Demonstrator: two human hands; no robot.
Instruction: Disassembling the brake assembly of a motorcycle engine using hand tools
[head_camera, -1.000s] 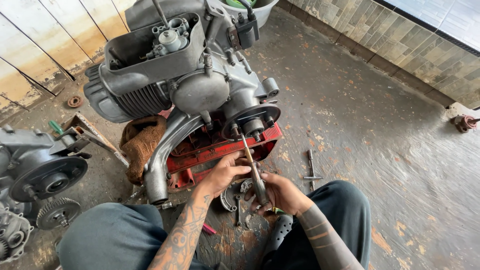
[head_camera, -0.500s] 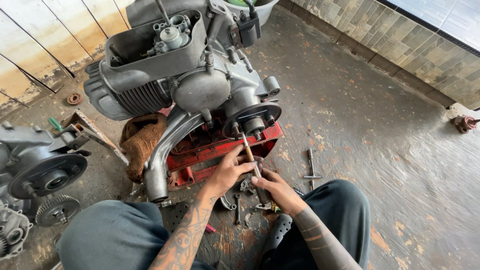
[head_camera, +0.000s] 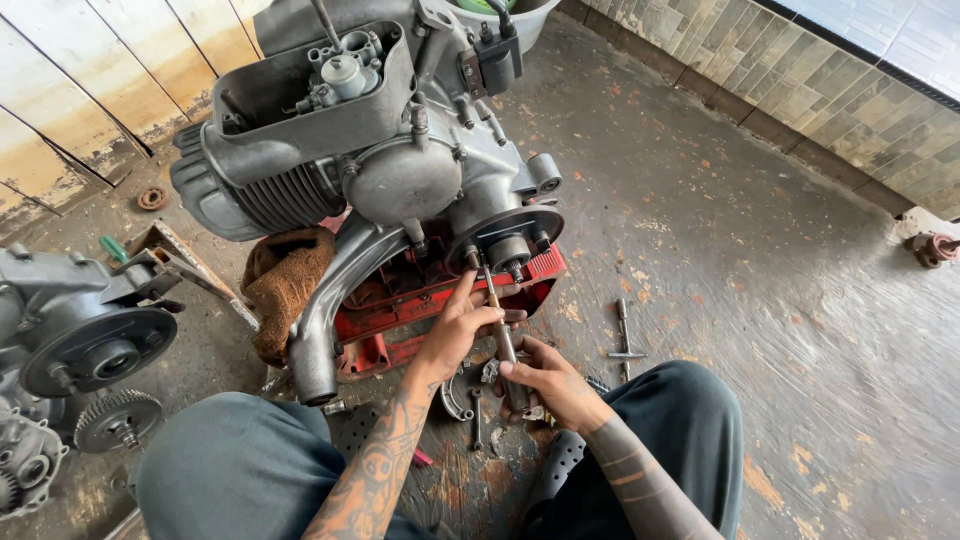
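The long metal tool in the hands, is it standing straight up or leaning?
Leaning. The long metal tool slants from the right hand up to the engine's round plate, with the left hand steadying its shaft.

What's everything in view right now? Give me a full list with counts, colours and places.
engine: one, grey metal, centre, propped on the red crate
red crate: one, under the engine
rag: one, brown, left of the crate
long tool: one, metal, tip at the engine's round hub, held in both hands
T-handle wrench: one, dark metal, on the floor to the right
second engine case: one, grey, left edge
gear: one, toothed, grey, lower left
floor: grey concrete, stained
left hand: on the tool's shaft
right hand: gripping the tool's lower end
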